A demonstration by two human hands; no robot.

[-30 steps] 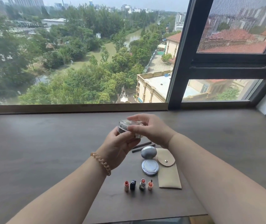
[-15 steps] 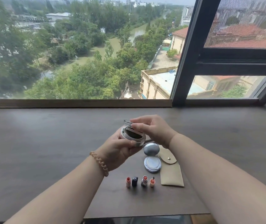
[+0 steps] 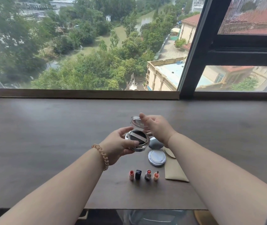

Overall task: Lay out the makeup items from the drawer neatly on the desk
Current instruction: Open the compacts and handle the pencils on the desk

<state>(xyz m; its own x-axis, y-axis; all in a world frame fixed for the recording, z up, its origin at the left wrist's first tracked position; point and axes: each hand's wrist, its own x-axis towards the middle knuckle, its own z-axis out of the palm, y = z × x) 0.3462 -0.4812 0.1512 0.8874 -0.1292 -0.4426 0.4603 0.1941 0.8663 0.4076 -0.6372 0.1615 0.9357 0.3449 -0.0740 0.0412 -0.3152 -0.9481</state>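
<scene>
Here the silver cushion compact (image 3: 136,141) sat open at frame center, above the desk (image 3: 48,135). Left hand (image 3: 119,146) gripped its base; right hand (image 3: 158,127) pinched the raised lid (image 3: 137,123). Lower center: closed compact (image 3: 157,157), grey puff (image 3: 155,143), beige pouch (image 3: 175,172), four lipsticks (image 3: 143,174) in a row.

Left hand (image 3: 119,144): cups base of open cushion compact (image 3: 137,140), held above desk (image 3: 48,135); beaded bracelet (image 3: 101,156) on wrist.
Right hand (image 3: 158,127): fingers on raised lid w/ mirror.
Inside compact: dark puff w/ pale strap.
Desk, near edge: 4 small lip items in row (image 3: 143,174); closed round compact (image 3: 157,157); beige pouch (image 3: 174,172) just right of it.
Behind: window (image 3: 192,51), trees, rooftops.
</scene>
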